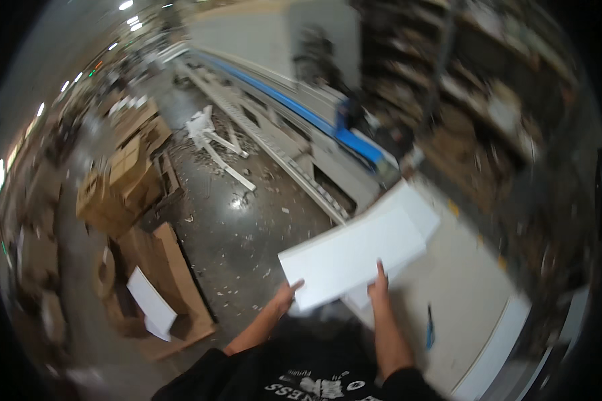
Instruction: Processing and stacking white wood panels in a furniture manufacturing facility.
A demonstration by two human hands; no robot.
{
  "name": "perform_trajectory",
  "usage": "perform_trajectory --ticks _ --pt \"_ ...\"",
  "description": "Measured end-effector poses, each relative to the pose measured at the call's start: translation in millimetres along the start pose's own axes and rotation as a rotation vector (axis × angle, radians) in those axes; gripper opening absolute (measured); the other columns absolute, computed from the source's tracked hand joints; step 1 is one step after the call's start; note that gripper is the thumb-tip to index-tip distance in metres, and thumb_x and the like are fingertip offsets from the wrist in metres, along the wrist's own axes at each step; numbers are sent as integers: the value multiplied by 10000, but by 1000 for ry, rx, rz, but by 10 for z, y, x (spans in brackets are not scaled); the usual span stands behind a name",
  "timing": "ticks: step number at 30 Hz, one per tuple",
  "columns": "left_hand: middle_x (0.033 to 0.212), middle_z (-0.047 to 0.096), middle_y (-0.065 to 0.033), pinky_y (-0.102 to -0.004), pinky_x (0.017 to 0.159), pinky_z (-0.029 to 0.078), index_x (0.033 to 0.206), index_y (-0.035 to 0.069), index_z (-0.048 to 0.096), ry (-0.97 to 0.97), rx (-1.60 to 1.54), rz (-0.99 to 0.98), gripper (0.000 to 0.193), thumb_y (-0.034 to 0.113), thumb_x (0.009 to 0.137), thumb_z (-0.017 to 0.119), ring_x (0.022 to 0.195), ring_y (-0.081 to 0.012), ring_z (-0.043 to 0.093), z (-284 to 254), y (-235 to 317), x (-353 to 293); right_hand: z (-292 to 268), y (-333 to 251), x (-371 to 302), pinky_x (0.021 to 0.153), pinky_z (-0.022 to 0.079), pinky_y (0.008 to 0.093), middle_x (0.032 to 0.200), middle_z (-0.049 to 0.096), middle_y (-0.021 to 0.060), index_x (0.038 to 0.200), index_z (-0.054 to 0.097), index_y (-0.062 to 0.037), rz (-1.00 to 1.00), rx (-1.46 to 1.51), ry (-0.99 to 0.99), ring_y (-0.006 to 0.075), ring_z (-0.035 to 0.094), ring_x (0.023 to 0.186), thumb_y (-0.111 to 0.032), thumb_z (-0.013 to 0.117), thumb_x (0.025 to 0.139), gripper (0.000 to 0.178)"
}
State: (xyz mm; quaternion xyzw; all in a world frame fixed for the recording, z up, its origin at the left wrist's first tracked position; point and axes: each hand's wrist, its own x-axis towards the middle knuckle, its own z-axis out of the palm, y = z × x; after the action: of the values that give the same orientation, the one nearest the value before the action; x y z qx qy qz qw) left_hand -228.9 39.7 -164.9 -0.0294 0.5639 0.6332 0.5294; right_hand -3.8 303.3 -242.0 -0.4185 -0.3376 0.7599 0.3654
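Note:
A long white flat panel (pixel 354 250) is held level in front of my body, partly over the pale worktable (pixel 461 274). My left hand (pixel 287 294) grips its left end, thumb on top and fingers hidden underneath. Along the near edge, my right hand (pixel 378 284) holds the panel with its thumb pointing up across the top face. Another white sheet or panel (pixel 423 214) shows beneath its far right end. On the table, right of my right forearm, lies a slim blue-and-black tool (pixel 429 327), too blurred to name surely.
A long machine with a blue rail (pixel 267 90) runs away from the table. An opened cardboard box (pixel 184 284) on the left floor holds a white piece (pixel 152 304). Farther back are stacked cartons (pixel 124 177) and white scraps (pixel 201 127). Shelving (pixel 475 100) stands at right.

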Motion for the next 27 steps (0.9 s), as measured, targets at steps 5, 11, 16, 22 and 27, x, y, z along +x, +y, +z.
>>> perform_trajectory --ticks 5,11,16,22,27 --pt "1219 695 -195 -408 908 564 1276 -115 616 353 -254 -232 670 394 898 831 1069 -260 695 -476 36 -37 585 -102 -525 934 580 396 1269 689 95 1302 608 -63 280 162 59 255 670 1142 -303 696 986 407" --pt "1206 724 -255 -400 899 563 1283 -141 636 431 87 -20 848 566 851 813 1047 -305 731 -1479 -22 200 1385 -171 -998 1000 565 437 1297 654 116 1328 590 -68 341 77 47 274 641 1188 -232 589 1055 318" --pt "1203 749 -185 -385 941 547 1297 -10 685 447 146 288 729 531 833 839 1085 -252 723 -2034 1450 -508 2712 -179 -1504 1129 415 487 1478 518 90 1462 490 -91 320 234 -75 293 498 1344 -509 440 1046 592" --pt "1059 762 -168 -384 892 551 1104 11 702 618 302 529 637 499 752 913 1004 -239 726 -2834 2559 -507 4387 189 -1211 1232 302 520 1551 484 119 1518 449 -74 284 474 -259 315 420 1447 -557 476 1073 657" --pt "1023 750 -101 -348 832 569 1085 36 660 667 147 782 616 315 661 1009 935 -159 695 -3484 3346 -398 5648 642 -677 1272 155 532 1671 338 79 1613 329 -129 238 318 -251 298 300 1518 -753 286 1028 857"
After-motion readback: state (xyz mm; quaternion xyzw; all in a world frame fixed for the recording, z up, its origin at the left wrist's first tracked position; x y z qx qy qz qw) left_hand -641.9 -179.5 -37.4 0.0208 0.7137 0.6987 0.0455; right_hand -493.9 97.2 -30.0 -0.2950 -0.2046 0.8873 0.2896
